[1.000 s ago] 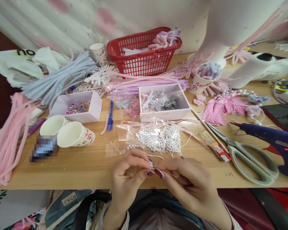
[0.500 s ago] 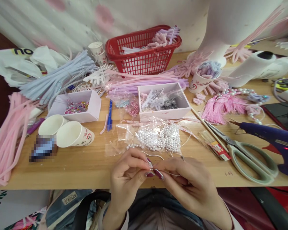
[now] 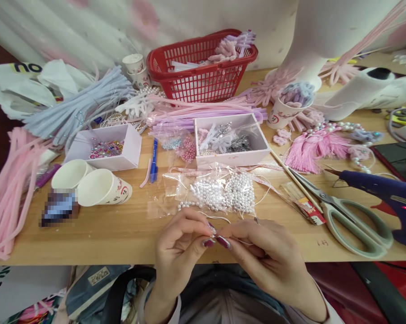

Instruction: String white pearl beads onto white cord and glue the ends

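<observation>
My left hand [image 3: 180, 245] and my right hand [image 3: 263, 254] meet at the table's front edge, fingertips pinched together on a thin white thread [image 3: 219, 219] and something tiny that I cannot make out. The thread loops over the wood just beyond my fingers. Directly behind them lies a clear plastic bag of white pearl beads [image 3: 223, 193], with a short strand of pearls [image 3: 189, 205] trailing out at its left. Both hands are closed in a pinch.
Large scissors [image 3: 347, 218] and a blue glue gun [image 3: 385, 193] lie right. Two pink boxes [image 3: 104, 153] [image 3: 229, 157], two tipped paper cups [image 3: 95, 186], a blue pen [image 3: 153, 159], pipe-cleaner bundles [image 3: 74, 105], a red basket [image 3: 203, 67] and pink tassels [image 3: 317, 148] crowd the wooden table [image 3: 122, 234].
My hands have stayed pinched together at the same spot; the view has shifted very slightly.
</observation>
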